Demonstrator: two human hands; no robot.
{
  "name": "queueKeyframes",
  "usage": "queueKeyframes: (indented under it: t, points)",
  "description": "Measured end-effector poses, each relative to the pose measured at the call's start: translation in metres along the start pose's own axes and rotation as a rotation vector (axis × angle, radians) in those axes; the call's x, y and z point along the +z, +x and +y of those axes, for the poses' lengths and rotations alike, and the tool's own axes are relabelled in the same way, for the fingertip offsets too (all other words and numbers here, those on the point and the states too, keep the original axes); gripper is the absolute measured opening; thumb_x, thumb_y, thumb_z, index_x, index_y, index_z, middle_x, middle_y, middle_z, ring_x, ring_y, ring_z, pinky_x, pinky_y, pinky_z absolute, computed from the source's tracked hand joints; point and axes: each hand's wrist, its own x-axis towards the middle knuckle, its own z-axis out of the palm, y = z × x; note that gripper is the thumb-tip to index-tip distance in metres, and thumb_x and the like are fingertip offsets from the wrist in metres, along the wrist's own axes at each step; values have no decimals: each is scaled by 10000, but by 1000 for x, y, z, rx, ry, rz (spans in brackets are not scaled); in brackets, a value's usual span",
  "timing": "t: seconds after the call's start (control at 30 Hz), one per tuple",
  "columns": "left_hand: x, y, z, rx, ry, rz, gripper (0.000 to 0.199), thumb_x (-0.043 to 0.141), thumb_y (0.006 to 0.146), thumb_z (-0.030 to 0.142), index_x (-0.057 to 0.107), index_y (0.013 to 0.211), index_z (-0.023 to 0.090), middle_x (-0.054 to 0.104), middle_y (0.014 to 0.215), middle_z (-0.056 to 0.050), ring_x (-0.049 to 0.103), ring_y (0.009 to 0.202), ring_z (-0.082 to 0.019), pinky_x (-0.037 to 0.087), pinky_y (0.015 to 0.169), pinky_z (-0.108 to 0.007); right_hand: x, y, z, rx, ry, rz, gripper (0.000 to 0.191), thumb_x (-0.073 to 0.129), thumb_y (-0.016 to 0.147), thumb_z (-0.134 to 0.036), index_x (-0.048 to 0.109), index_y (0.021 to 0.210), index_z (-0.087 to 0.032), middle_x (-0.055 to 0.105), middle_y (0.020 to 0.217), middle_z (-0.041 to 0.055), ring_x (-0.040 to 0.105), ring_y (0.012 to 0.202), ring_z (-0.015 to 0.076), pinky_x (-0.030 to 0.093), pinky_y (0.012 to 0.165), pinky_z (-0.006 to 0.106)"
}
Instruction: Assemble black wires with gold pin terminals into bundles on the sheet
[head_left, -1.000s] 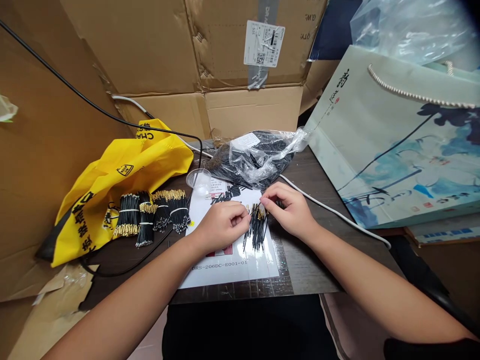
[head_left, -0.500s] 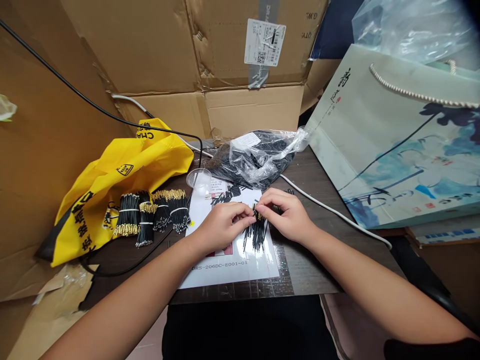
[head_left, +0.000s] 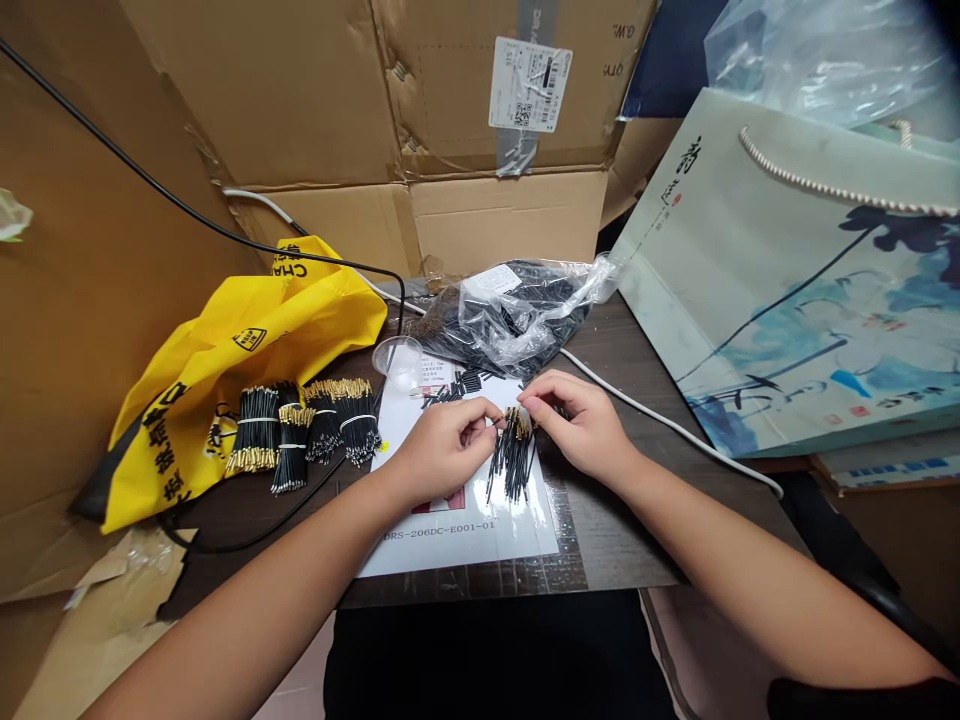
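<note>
My left hand (head_left: 450, 455) is closed in a pinch at the left of a loose pile of thin black pieces with gold-coloured ends (head_left: 513, 458). A tiny dark bit shows at its fingertips, too small to name. Across the pile, my right hand (head_left: 576, 420) is also pinched, thumb against forefinger; what it holds, if anything, is hard to see. The pile lies on a printed white sheet (head_left: 465, 548). Behind my left hand are short black tube pieces (head_left: 466, 382), scattered on the sheet.
Banded bundles of similar black-and-gold pieces (head_left: 256, 430) lie by a yellow bag (head_left: 255, 320). Behind the sheet rest a clear bag of black pieces (head_left: 517, 310) and a clear plastic cup (head_left: 397, 360). A white cable (head_left: 637, 400) crosses beside a paper gift bag (head_left: 810, 300). Cardboard (head_left: 300, 90) walls the back.
My hands have drawn apart from their meeting point over the pile. The left fingertips shifted slightly left and the right ones slightly up, showing more of the gold ends.
</note>
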Motion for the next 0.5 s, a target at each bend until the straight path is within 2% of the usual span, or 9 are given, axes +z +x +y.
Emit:
queueKeyframes:
  t: [0.23,0.5]
  points:
    - [-3,1,4,6,22,-21,260,442,965,332,597,836,169,606,737,19,534,684,-100,383,665,-246,3,-4,2,51,-10,-9,103,618,900,-281,657,880,-187,654,797,13,596,721,131,465,675,268]
    - [-1,3,-1,57,22,30,210,496,952,316,663,914,194,668,864,5,595,794,-113,425,740,-243,2,-7,2,1,-68,-42,56,623,902,-251,651,907,-203,686,785,-10,636,694,109,484,679,239]
